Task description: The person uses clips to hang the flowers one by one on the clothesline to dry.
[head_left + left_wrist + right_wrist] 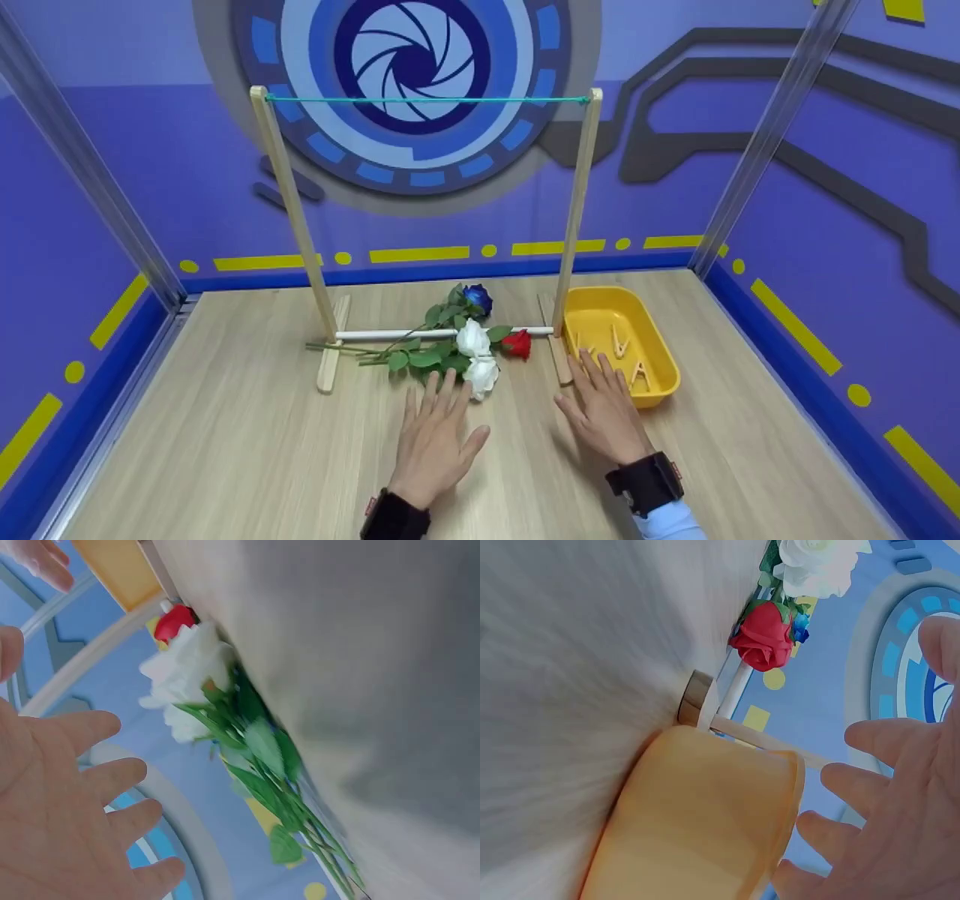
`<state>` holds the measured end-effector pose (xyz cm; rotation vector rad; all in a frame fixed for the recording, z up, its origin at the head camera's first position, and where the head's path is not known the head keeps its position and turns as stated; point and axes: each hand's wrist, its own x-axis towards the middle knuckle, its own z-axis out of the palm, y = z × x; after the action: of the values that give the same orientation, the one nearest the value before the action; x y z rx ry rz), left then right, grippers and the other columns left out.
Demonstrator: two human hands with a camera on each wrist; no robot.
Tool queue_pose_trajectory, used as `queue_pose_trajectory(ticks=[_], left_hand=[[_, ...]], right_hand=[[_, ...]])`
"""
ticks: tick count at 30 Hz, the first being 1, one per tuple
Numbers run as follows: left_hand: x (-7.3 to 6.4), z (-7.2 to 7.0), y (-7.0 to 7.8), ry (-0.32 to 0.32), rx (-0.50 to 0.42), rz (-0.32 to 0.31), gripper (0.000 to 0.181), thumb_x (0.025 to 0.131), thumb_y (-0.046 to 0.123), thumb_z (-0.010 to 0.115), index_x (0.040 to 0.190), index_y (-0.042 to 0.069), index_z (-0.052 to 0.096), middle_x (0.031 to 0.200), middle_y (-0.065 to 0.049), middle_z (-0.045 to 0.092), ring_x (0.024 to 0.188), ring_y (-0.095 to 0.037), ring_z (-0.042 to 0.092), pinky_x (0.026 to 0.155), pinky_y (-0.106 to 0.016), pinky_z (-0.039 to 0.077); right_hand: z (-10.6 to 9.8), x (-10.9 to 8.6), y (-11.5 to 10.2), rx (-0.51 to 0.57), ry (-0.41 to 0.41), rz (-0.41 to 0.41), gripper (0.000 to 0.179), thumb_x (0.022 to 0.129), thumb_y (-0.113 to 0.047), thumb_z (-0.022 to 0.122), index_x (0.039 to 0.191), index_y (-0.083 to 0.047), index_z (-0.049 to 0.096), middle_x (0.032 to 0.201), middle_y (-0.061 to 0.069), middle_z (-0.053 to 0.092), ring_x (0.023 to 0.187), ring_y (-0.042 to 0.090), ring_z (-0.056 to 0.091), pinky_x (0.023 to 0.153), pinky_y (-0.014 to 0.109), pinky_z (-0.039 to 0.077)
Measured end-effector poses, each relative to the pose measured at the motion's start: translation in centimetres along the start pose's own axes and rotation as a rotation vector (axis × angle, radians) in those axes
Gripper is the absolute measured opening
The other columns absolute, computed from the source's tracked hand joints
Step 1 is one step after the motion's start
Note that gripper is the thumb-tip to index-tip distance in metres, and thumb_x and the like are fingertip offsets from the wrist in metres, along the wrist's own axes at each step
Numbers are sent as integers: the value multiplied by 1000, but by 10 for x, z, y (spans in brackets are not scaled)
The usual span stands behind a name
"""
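My left hand (435, 450) hovers palm down with fingers spread, just in front of the flowers, holding nothing. Two white roses (481, 375), a red rose (517, 344) and a blue rose (478, 299) lie with their green stems pointing left across a white rod (397, 335). My right hand (606, 416), also spread and holding nothing, is at the near left side of a yellow basin (666, 375). Inside the basin are several wooden clothespins (619, 341). In the right wrist view, the fingers are beside the basin's rim (799, 780); the clothespins are hidden there.
A wooden frame stands behind and around the flowers, with a left post (296, 217), a right post (577, 217) and a teal string (450, 99) tied across the top. Its feet (328, 367) rest on the wooden table (247, 450). Blue printed panels (150, 150) enclose the table.
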<state>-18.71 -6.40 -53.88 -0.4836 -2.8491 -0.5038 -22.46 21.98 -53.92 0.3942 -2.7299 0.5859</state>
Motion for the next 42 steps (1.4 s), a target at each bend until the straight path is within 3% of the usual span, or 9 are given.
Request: queue_pose_trajectory(ticks=[13, 20, 24, 30, 37, 42], left_hand=[[30, 1, 36, 43, 68, 115, 65, 105, 54, 47, 153, 11, 51, 164, -13, 38, 154, -35, 28, 122, -61, 23], [47, 5, 52, 47, 131, 165, 67, 104, 55, 46, 156, 12, 47, 164, -11, 39, 153, -32, 32, 123, -57, 25], [55, 10, 60, 48, 145, 187, 66, 105, 55, 46, 156, 13, 47, 163, -10, 41, 152, -32, 34, 122, -57, 28], [66, 15, 69, -12, 101, 186, 66, 104, 52, 48, 155, 11, 47, 165, -11, 38, 153, -31, 32, 123, -56, 26], [76, 23, 76, -56, 111, 177, 64, 104, 53, 48, 154, 12, 50, 165, -12, 37, 153, -30, 33, 123, -55, 25], [79, 30, 80, -71, 128, 168, 63, 104, 53, 48, 154, 14, 51, 164, -12, 38, 152, -30, 34, 123, -55, 25]], right_hand=[[-23, 35, 13, 16, 36, 5, 59, 103, -33, 63, 146, 6, 53, 152, 30, 47, 141, 51, 42, 117, 63, 31], [-38, 57, 20, 31, -48, 99, 61, 107, -39, 56, 148, 5, 50, 145, 31, 51, 129, 47, 53, 108, 62, 44], [-42, 68, 23, 7, -71, 103, 58, 108, -38, 53, 144, 8, 53, 139, 33, 54, 121, 48, 58, 104, 62, 47], [-43, 82, 27, -15, -148, 123, 54, 109, -36, 50, 137, 10, 58, 131, 34, 56, 110, 46, 63, 99, 59, 51], [-42, 96, 32, -34, -235, 147, 48, 109, -31, 48, 128, 10, 64, 122, 32, 62, 102, 43, 64, 96, 57, 52], [-39, 104, 35, -36, -299, 151, 43, 107, -25, 50, 121, 11, 67, 120, 32, 67, 106, 45, 65, 96, 58, 52]])
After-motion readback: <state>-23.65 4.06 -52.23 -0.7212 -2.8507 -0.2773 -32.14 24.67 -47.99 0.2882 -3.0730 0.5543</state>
